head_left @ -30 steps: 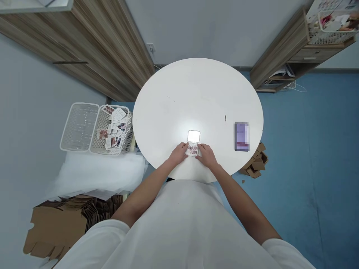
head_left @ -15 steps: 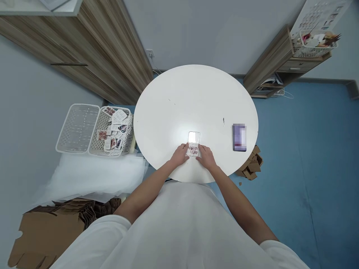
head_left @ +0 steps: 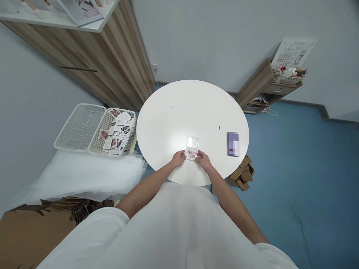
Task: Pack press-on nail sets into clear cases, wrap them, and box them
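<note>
Head view, two hands (head_left: 178, 158) (head_left: 203, 161) touching one open case (head_left: 192, 148), one table (head_left: 193, 108)

Soft glare brightens the table (head_left: 193, 108), and outer edges stretch

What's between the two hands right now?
In the head view, an open clear case with small pinkish pieces inside lies between the left hand and the right hand.

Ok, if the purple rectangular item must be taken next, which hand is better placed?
Probably the right hand: it is nearer the purple item; the left hand lies beyond the clear plastic case.
</note>
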{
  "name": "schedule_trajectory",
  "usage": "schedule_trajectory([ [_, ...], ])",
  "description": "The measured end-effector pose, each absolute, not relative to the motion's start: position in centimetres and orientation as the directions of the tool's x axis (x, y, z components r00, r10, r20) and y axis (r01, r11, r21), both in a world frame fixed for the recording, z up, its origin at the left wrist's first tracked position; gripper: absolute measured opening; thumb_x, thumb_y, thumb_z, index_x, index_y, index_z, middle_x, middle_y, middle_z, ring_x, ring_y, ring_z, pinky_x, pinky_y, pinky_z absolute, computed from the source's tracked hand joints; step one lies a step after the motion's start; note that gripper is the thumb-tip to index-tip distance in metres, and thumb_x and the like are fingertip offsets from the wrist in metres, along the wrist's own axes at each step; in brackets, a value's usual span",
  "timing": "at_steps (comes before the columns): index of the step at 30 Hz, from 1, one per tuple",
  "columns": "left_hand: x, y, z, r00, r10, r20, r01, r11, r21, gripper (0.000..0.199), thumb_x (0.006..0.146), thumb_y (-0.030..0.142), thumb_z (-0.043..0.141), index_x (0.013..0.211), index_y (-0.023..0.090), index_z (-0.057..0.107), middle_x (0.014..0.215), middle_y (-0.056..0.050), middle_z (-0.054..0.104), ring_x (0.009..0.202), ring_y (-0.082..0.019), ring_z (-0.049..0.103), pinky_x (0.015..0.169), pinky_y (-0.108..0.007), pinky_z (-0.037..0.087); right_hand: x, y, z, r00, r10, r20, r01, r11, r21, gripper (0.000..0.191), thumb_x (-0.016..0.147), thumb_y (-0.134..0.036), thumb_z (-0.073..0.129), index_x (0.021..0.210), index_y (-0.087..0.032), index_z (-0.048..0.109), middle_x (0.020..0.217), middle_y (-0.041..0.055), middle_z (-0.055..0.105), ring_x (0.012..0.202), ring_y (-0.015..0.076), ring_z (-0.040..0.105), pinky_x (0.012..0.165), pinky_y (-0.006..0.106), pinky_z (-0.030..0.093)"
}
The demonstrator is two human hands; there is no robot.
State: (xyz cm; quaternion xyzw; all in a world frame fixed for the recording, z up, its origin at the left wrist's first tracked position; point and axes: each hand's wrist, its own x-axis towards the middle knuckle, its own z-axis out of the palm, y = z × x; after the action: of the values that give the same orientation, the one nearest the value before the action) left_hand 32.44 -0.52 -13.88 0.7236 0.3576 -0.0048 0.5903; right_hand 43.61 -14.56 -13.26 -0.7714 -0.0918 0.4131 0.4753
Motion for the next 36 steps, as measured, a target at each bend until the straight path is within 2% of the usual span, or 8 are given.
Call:
schedule_trajectory([
  [5, 31.4, -0.8, -12.9, 0.73, 0.514, -0.451, 0.498, 0.052, 0.866, 0.022, 0.071, 0.019, 0.054, 0.093, 0.016, 0.056, 0.076, 0.0, 0.054, 0.065, -0.01, 0.052, 0.066, -0.025, 0.044, 43.2, -14.5, -11.8, 0.642, 0.562, -0.522, -0.23, -0.509, -0.83, 0.055, 0.062, -0.022, 0.056, 0.117, -0.016, 0.051, 0.109, 0.0088, 0.056, 0.076, 0.0131, 0.058, 0.068, 0.03, 0.049],
  [10, 30.1, -1.0, -11.3, 0.695, 0.57, -0.438, 0.462, 0.112, 0.88, 0.03, 0.068, 0.024, 0.061, 0.097, 0.017, 0.055, 0.089, -0.004, 0.055, 0.066, -0.01, 0.054, 0.065, -0.026, 0.046, 41.7, -14.8, -9.1, 0.663, 0.588, -0.463, -0.222, -0.437, -0.872, 0.052, 0.065, -0.027, 0.057, 0.116, -0.02, 0.051, 0.109, 0.0072, 0.053, 0.077, 0.0125, 0.057, 0.067, 0.029, 0.048],
  [14, 29.6, -0.9, -9.9, 0.71, 0.59, -0.385, 0.399, 0.114, 0.91, 0.03, 0.068, 0.023, 0.061, 0.097, 0.017, 0.053, 0.084, -0.002, 0.055, 0.064, -0.009, 0.053, 0.065, -0.026, 0.046, 40.6, -15.0, -7.2, 0.69, 0.589, -0.421, -0.239, -0.363, -0.901, 0.049, 0.067, -0.031, 0.059, 0.115, -0.023, 0.052, 0.109, 0.0066, 0.053, 0.08, 0.0136, 0.058, 0.071, 0.032, 0.048],
  [16, 29.4, -0.8, -9.2, 0.742, 0.562, -0.367, 0.357, 0.132, 0.925, 0.033, 0.067, 0.024, 0.063, 0.098, 0.017, 0.053, 0.083, -0.002, 0.055, 0.067, -0.009, 0.054, 0.068, -0.026, 0.046, 40.4, -15.2, -6.6, 0.694, 0.596, -0.404, -0.255, -0.321, -0.912, 0.048, 0.068, -0.033, 0.059, 0.114, -0.023, 0.052, 0.111, 0.007, 0.053, 0.082, 0.0143, 0.058, 0.074, 0.033, 0.048],
  [22, 28.6, -0.5, -7.2, 0.836, 0.351, -0.422, 0.314, 0.325, 0.892, 0.038, 0.073, 0.036, 0.061, 0.107, 0.021, 0.05, 0.107, -0.007, 0.055, 0.08, -0.011, 0.057, 0.072, -0.029, 0.048, 40.3, -15.8, -5.9, 0.702, 0.627, -0.339, -0.283, -0.192, -0.94, 0.047, 0.069, -0.034, 0.061, 0.113, -0.022, 0.049, 0.116, 0.0092, 0.053, 0.086, 0.0157, 0.059, 0.081, 0.036, 0.047],
  [25, 28.4, -0.5, -6.9, 0.826, 0.307, -0.472, 0.342, 0.393, 0.854, 0.041, 0.075, 0.039, 0.059, 0.11, 0.023, 0.047, 0.098, -0.005, 0.059, 0.086, -0.012, 0.057, 0.075, -0.03, 0.047, 40.4, -16.0, -6.0, 0.696, 0.64, -0.326, -0.278, -0.178, -0.944, 0.048, 0.067, -0.033, 0.062, 0.112, -0.023, 0.049, 0.115, 0.0084, 0.054, 0.084, 0.0154, 0.059, 0.081, 0.036, 0.048],
  [29, 28.4, -0.5, -6.9, 0.817, 0.29, -0.499, 0.336, 0.463, 0.82, 0.045, 0.069, 0.039, 0.065, 0.107, 0.021, 0.048, 0.089, -0.004, 0.062, 0.08, -0.012, 0.058, 0.074, -0.03, 0.047, 40.6, -16.2, -6.2, 0.68, 0.653, -0.333, -0.295, -0.173, -0.94, 0.048, 0.068, -0.036, 0.063, 0.112, -0.023, 0.05, 0.113, 0.0077, 0.055, 0.083, 0.0156, 0.059, 0.079, 0.036, 0.048],
  [36, 28.7, -0.6, -6.6, 0.831, 0.265, -0.488, 0.309, 0.51, 0.803, 0.043, 0.066, 0.035, 0.07, 0.101, 0.019, 0.052, 0.081, -0.002, 0.062, 0.071, -0.01, 0.057, 0.07, -0.028, 0.047, 42.8, -14.9, -5.8, 0.548, 0.698, -0.461, -0.463, -0.205, -0.862, 0.043, 0.078, -0.051, 0.048, 0.111, -0.023, 0.054, 0.111, 0.0076, 0.06, 0.092, 0.0193, 0.06, 0.077, 0.035, 0.05],
])
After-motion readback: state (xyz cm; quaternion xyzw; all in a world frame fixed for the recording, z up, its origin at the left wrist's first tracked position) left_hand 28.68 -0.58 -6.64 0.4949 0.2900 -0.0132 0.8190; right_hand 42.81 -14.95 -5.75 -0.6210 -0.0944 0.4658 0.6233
